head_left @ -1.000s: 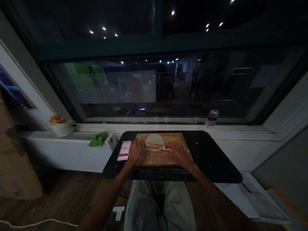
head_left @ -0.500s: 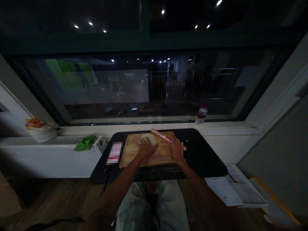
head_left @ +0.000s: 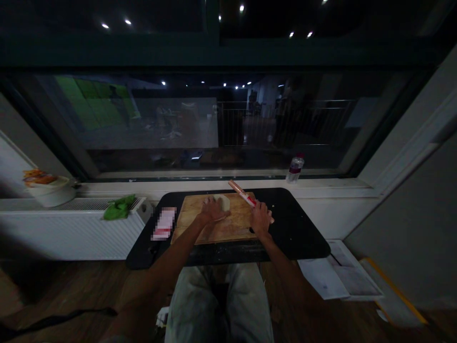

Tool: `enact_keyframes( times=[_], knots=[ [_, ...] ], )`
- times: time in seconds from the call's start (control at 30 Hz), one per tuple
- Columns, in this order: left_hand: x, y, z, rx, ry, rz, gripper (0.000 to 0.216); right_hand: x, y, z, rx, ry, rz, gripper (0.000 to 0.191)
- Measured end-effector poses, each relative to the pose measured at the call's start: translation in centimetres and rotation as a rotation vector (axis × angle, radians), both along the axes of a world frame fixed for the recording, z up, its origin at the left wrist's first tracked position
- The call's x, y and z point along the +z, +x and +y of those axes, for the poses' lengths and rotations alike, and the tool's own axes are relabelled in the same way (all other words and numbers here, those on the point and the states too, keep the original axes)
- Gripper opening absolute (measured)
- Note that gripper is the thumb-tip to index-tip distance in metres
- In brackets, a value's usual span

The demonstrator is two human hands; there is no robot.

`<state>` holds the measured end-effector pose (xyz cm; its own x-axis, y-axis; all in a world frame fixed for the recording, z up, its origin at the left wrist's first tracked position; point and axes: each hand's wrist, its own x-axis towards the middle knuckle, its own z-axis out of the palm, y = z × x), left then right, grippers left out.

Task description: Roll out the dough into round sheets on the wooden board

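Note:
A wooden cutting board lies on a small black table in front of me. A pale flat piece of dough sits at the board's far edge, partly folded. My left hand rests on the dough with its fingers over it. My right hand is closed round a wooden rolling pin with a red band, lifted and slanting away to the upper left, off the dough.
A blurred white and red packet lies on the table's left side. A radiator carries a green cloth and a white bowl. A water bottle stands on the window sill. Papers lie on the floor at right.
The rolling pin has left the dough; my right hand alone lifted it and swung it to the right. My left hand moved from the pin onto the dough, which now looks folded.

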<state>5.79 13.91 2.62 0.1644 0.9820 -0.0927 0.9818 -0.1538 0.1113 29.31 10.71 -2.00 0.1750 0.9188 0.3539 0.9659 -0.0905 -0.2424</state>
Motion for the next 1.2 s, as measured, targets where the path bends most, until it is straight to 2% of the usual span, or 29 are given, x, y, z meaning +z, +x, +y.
enact_keyframes(
  times=[0.17, 0.3, 0.37, 0.5, 0.6, 0.8, 0.93, 1.03, 1.1, 1.2],
  knots=[
    [0.5, -2.6, -0.6, -0.382, -0.111, -0.078, 0.095, 0.2, -0.2, -0.1, 0.014, -0.023, -0.029, 0.043],
    [0.2, -4.3, -1.5, -0.517, -0.19, -0.125, 0.089, 0.3, -0.2, -0.2, 0.048, -0.016, -0.066, 0.042],
    [-0.2, -4.2, -2.1, -0.495, -0.164, -0.126, 0.089, 0.4, -0.3, -0.3, 0.069, -0.007, -0.086, 0.042],
    [-1.2, -2.7, -3.1, -0.29, -0.007, -0.1, 0.106, 0.6, -0.4, -0.3, 0.104, -0.023, -0.115, 0.043],
    [-1.6, -1.7, -3.2, -0.234, 0.02, -0.087, 0.104, 0.8, -0.4, -0.4, 0.141, -0.056, -0.129, 0.042],
    [-0.6, -2.3, -1.9, -0.335, 0.021, -0.046, 0.103, 1.0, -0.4, -0.6, 0.146, -0.049, -0.13, 0.041],
    [0.4, -4.7, -0.9, -0.409, -0.081, -0.099, 0.098, 1.0, -0.4, -0.7, 0.156, -0.051, -0.115, 0.04],
    [0.4, -6.9, -0.7, -0.456, -0.108, -0.147, 0.097, 0.9, -0.3, -0.7, 0.164, -0.054, -0.115, 0.04],
    [0.0, -7.9, -1.0, -0.464, -0.041, -0.179, 0.083, 0.9, -0.3, -0.7, 0.197, -0.055, -0.128, 0.041],
    [-1.0, -8.7, -1.7, -0.288, 0.167, -0.222, 0.049, 0.9, -0.2, -0.8, 0.282, -0.045, -0.155, 0.041]
  ],
)
